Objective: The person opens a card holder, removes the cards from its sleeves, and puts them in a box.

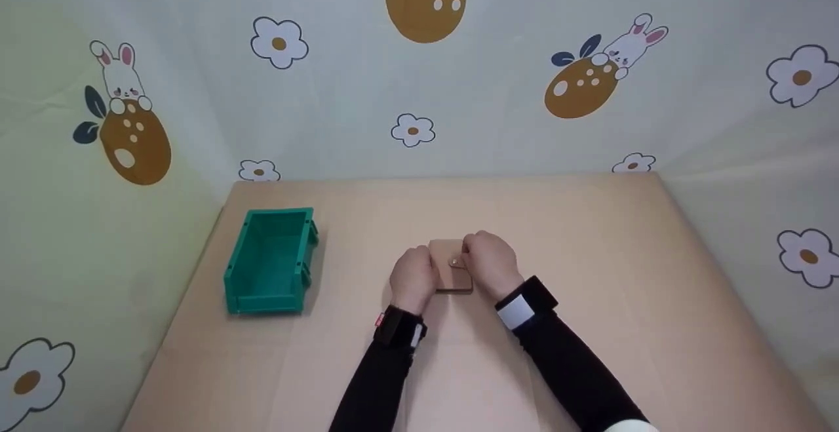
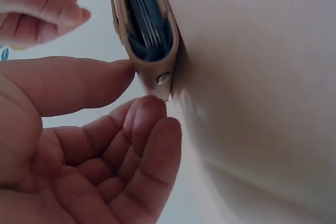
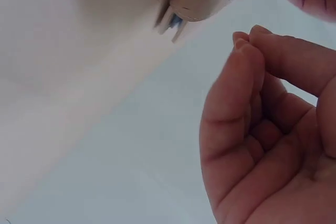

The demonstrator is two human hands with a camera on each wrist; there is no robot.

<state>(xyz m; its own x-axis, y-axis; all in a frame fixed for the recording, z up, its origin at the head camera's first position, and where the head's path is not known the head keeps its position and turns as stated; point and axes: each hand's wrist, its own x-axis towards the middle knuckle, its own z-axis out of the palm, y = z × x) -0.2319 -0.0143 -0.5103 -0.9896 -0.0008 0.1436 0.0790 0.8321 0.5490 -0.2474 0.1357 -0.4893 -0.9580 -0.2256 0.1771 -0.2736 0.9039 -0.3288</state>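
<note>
A tan wallet is seen near mid-worktop, btwn the two hands; whether it's resting flat or held just off the surface can't be told. Its L edge is pinched by the L hand: in the L wrist view the thumb is pressed to the tan cover, w/ the other fingers curled in close by the metal snap. Thin dark-blue inner layers are shown edge-on inside the cover. The R hand is placed at the wallet's R side, nr the strap; its fingers are curled, thumb & fingertips brought together, and in the R wrist view a small gap is left btwn them and the wallet, so nothing is seen gripped there. Black sleeves are worn on both arms, w/ a black band at the L wrist & a black band w/ a pale patch at the R. A green plastic bin is set on the worktop's L side, well apart from the hands. The worktop is backed by a pale curtain, printed w/ flowers, rabbits & brown egg-like shapes.
</note>
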